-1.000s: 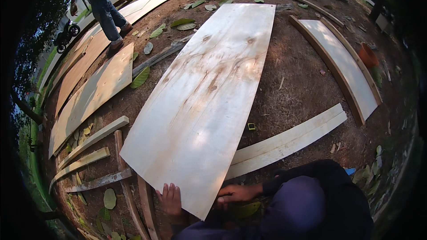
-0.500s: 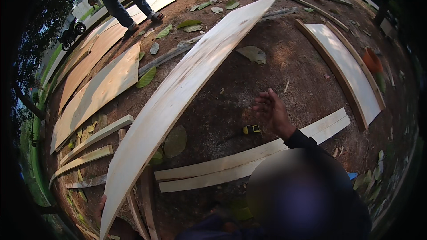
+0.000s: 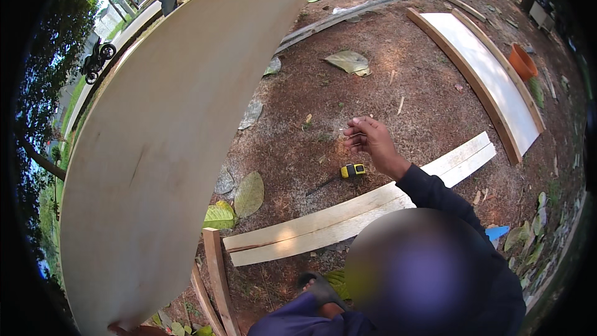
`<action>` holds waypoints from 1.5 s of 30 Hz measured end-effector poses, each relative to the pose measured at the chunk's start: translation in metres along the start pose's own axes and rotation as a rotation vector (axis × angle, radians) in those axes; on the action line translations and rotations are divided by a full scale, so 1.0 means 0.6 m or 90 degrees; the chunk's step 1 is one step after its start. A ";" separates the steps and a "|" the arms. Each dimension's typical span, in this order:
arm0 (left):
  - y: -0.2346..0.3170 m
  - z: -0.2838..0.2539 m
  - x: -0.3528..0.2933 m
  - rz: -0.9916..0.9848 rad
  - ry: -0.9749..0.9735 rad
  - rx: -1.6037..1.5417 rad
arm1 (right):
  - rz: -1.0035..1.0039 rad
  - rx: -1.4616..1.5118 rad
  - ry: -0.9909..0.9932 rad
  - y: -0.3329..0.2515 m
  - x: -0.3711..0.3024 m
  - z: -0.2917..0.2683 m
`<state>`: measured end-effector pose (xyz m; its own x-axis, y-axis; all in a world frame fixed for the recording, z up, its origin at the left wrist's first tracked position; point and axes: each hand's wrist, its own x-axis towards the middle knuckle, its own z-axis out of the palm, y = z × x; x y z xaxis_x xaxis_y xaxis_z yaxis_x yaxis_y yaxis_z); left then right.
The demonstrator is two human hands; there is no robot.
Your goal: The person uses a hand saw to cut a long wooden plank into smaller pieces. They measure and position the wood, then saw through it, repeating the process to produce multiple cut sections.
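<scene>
we've 1 ply sheet (image 3: 161, 124) tilted up at L, our L hand (image 3: 138, 330) at its btm, can't tell grip, our R hand (image 3: 375, 144) w/ fingers apart, nr 1 tape measure (image 3: 352, 170), 2 planks (image 3: 342, 214)

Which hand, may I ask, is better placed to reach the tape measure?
Probably the right hand, empty-looking and near the tape measure; the left hand is at the lower edge of the panel.

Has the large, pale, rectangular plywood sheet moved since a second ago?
Yes: the sheet tilted up leftward, uncovering the left end of two long, pale wooden planks.
</scene>
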<state>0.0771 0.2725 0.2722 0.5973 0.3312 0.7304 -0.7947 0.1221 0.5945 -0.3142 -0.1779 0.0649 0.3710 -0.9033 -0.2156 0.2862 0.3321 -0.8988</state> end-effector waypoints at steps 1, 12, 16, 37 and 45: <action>0.002 0.005 -0.009 -0.006 -0.014 -0.050 | -0.017 0.004 -0.006 -0.014 0.004 0.006; -0.105 -0.051 -0.067 -0.064 -0.012 -0.111 | -0.178 0.012 -0.021 -0.161 0.096 0.027; -0.142 -0.092 -0.074 0.002 -0.135 0.105 | -0.212 0.099 -0.077 -0.166 0.102 0.037; -0.373 -0.287 -0.329 -0.826 0.080 -0.168 | -0.045 -0.989 -0.362 0.128 0.018 -0.077; -0.445 -0.344 -0.389 -0.746 -0.092 0.041 | -0.251 -0.748 0.007 0.200 -0.047 -0.127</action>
<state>0.1276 0.3558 -0.1268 0.9680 -0.0608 -0.2433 0.2508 0.2320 0.9398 -0.3577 -0.1333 -0.0662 0.4300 -0.8904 0.1490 -0.5916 -0.4026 -0.6986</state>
